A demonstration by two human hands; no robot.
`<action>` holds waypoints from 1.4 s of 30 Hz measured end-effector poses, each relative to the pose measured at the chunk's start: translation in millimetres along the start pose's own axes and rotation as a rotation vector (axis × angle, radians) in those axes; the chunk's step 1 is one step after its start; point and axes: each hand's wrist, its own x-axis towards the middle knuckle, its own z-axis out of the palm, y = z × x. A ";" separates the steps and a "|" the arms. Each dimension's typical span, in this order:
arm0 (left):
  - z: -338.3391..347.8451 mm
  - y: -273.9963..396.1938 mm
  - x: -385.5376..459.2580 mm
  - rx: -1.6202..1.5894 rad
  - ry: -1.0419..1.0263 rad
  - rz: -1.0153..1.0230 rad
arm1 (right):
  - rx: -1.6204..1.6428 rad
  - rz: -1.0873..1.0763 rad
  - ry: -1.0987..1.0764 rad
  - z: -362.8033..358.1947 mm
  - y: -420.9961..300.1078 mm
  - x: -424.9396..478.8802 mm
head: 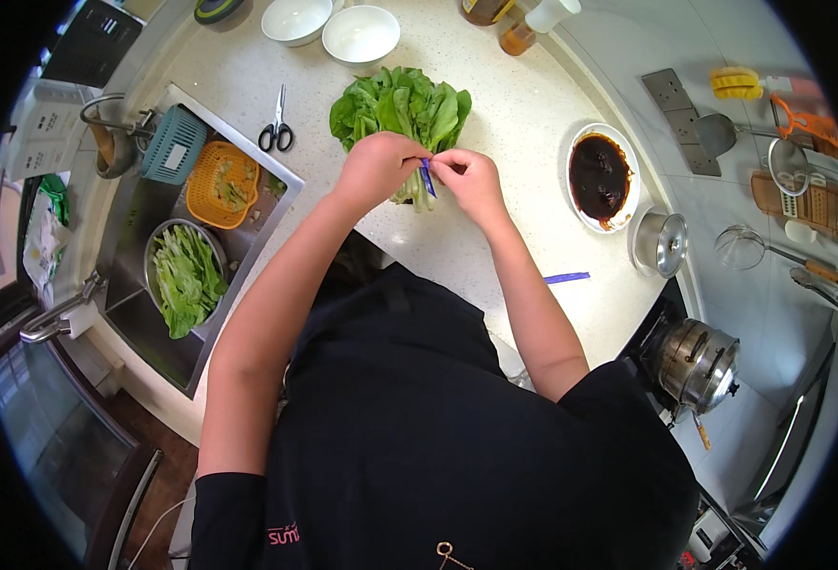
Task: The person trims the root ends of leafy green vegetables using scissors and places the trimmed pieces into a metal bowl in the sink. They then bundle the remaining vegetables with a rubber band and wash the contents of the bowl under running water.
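Note:
A bunch of leafy green lettuce (411, 107) lies on the speckled countertop, its leaves pointing away from me and its pale stems towards me. A purple tape strip (427, 178) is at the stems. My left hand (383, 167) pinches the strip from the left, its fingertips close to those of my right hand (470, 178), which pinches at the strip's right side. Another purple strip (567, 278) lies flat on the counter near my right forearm. Black-handled scissors (276, 128) rest to the left of the lettuce. My fingers partly hide how the strip runs around the stems.
White bowls (362, 35) stand at the back. On the right are an oval plate of dark sauce (602, 178), a lidded metal pot (661, 242) and a steamer pot (700, 363). The left sink (226, 356) holds a metal bowl of lettuce (187, 274), an orange basket (223, 185) and a blue basket (174, 146).

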 end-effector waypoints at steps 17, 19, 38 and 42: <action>-2.2 11.8 -8.9 0.308 0.058 0.208 | -0.431 -0.490 0.237 22.9 0.7 4.9; 0.9 19.6 -11.4 0.215 0.128 0.182 | -0.445 -0.575 0.297 26.4 6.7 8.4; 21.8 6.6 -32.0 -0.184 0.337 -0.080 | 0.247 -0.032 0.072 30.9 34.8 15.5; 22.9 -4.1 -37.2 -0.148 0.347 0.010 | 0.539 0.157 -0.100 17.8 4.4 11.6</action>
